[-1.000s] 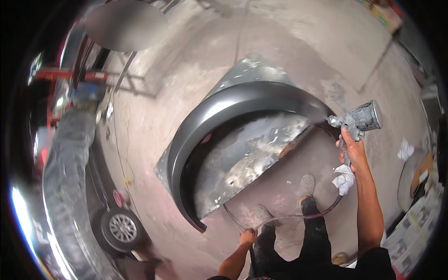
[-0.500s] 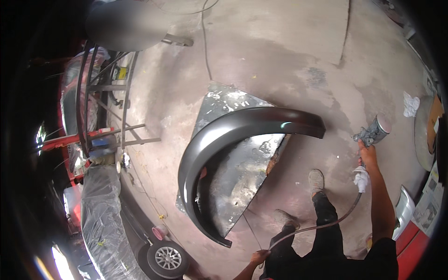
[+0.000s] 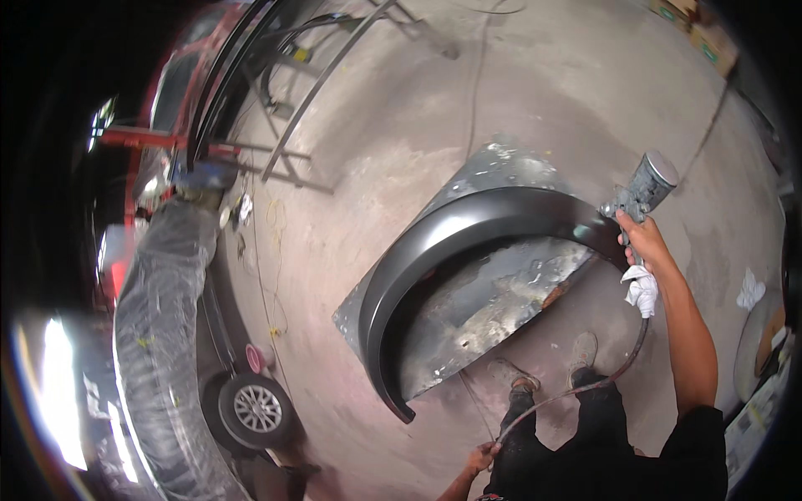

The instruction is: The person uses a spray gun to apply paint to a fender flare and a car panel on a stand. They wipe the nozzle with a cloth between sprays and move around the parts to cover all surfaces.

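In my right hand (image 3: 642, 238) is a spray gun (image 3: 639, 190) with a grey cup, its nozzle close to the right end of a dark, glossy curved fender flare (image 3: 443, 227). A white cloth (image 3: 641, 288) is wrapped at the base of the gun's handle, where the air hose (image 3: 625, 367) joins. That hose loops down across my legs to my left hand (image 3: 482, 456), which is closed around it. The flare rests on a worn, paint-spotted flat board (image 3: 501, 309), arching over it with its lower left end past the board's edge.
To the left stands a vehicle part under plastic sheeting (image 3: 163, 334), with a wheel (image 3: 257, 411) and a small pink cup (image 3: 255, 358) beside it. A metal stand (image 3: 322, 88) is at the upper left. Crumpled white paper (image 3: 750, 289) lies at the right; cardboard boxes (image 3: 712, 48) sit at the far right.
My right hand has brought the spray gun leftward and up to the flare's right end. The whole view has turned and shifted, and my left hand still grips the hose.
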Tool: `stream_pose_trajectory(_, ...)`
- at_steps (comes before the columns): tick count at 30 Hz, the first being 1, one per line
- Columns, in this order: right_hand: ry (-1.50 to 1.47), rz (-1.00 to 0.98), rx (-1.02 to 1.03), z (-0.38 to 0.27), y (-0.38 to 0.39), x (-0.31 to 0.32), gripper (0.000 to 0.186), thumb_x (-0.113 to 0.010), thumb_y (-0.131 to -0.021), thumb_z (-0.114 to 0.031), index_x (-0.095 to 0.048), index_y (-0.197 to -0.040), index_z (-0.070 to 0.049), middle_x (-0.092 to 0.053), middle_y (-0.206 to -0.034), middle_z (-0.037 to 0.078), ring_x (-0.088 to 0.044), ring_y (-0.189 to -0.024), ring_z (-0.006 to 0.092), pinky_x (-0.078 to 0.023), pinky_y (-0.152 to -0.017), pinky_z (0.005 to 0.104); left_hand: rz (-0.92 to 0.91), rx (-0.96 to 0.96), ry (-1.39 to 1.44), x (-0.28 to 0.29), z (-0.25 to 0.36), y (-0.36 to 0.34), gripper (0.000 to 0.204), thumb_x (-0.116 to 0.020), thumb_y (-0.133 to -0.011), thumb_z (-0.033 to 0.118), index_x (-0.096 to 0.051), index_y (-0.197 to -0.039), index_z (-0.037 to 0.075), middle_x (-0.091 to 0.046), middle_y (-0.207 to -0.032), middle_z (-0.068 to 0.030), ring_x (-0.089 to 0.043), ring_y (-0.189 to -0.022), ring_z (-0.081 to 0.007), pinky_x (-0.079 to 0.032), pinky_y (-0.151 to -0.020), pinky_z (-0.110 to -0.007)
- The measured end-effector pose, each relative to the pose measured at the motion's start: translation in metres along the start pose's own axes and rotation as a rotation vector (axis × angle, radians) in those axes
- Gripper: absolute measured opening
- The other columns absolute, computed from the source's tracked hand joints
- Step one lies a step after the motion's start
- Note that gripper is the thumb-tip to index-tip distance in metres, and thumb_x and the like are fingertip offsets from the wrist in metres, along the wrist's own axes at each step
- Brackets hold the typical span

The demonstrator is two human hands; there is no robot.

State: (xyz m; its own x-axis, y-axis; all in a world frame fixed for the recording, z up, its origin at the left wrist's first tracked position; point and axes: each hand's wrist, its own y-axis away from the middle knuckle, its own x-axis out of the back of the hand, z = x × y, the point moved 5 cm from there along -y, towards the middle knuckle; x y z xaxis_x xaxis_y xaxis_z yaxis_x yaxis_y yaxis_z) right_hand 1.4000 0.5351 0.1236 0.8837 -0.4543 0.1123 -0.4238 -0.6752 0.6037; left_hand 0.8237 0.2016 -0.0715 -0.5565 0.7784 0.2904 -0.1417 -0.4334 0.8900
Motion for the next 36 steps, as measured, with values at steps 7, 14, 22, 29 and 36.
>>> stream_pose_trajectory(7, 0.182, -0.174, 0.125, -0.078, 0.017, -0.172, 0.037, -0.058, -0.090, -0.038, -0.053, -0.095, -0.002, -0.052, -0.067, 0.004, -0.044, -0.045, 0.0086, -0.037, -0.035, 0.0244, 0.107, 0.021, 0.397, -0.018, -0.053, 0.010, 0.051, -0.050, -0.091, 0.052, -0.063, -0.116, 0.009, -0.066, -0.105, -0.0168, -0.062, -0.103, -0.0275, -0.045, -0.090, -0.033)
stream_pose_trajectory(14, 0.446, -0.374, 0.205, -0.103, 0.071, -0.353, 0.037, -0.059, -0.090, -0.038, -0.054, -0.098, -0.003, -0.051, -0.068, 0.004, -0.045, -0.044, 0.0100, -0.036, -0.034, 0.0256, 0.192, 0.056, 0.517, 0.002, -0.053, 0.047, 0.051, -0.051, -0.091, 0.051, -0.063, -0.116, 0.009, -0.066, -0.106, -0.0185, -0.062, -0.102, -0.0290, -0.046, -0.089, -0.035)
stream_pose_trajectory(22, 0.812, -0.588, 0.192, -0.064, 0.133, -0.539, 0.040, -0.058, -0.089, -0.041, -0.055, -0.098, -0.002, -0.052, -0.068, 0.005, -0.046, -0.045, 0.0113, -0.037, -0.036, 0.0276, 0.323, 0.096, 0.702, -0.015, -0.066, 0.084, 0.047, -0.050, -0.091, 0.048, -0.064, -0.112, 0.009, -0.065, -0.106, -0.0187, -0.060, -0.102, -0.0365, -0.047, -0.087, -0.041)
stream_pose_trajectory(29, 1.055, -0.834, 0.206, 0.012, 0.230, -0.657, 0.041, -0.059, -0.089, -0.040, -0.056, -0.098, -0.001, -0.051, -0.069, 0.004, -0.046, -0.047, 0.0110, -0.038, -0.037, 0.0282, 0.420, 0.151, 0.870, -0.067, -0.081, 0.106, 0.045, -0.050, -0.091, 0.046, -0.065, -0.112, 0.008, -0.064, -0.108, -0.0199, -0.060, -0.102, -0.0364, -0.046, -0.088, -0.042)
stream_pose_trajectory(36, 1.222, -1.040, 0.222, 0.117, 0.316, -0.730, 0.038, -0.058, -0.090, -0.038, -0.056, -0.091, 0.000, -0.049, -0.066, 0.005, -0.046, -0.044, 0.0129, -0.036, -0.037, 0.0300, 0.477, 0.291, 1.105, -0.117, -0.075, 0.118, 0.046, -0.050, -0.091, 0.046, -0.064, -0.112, 0.007, -0.064, -0.109, -0.0198, -0.060, -0.104, -0.0360, -0.045, -0.091, -0.041)
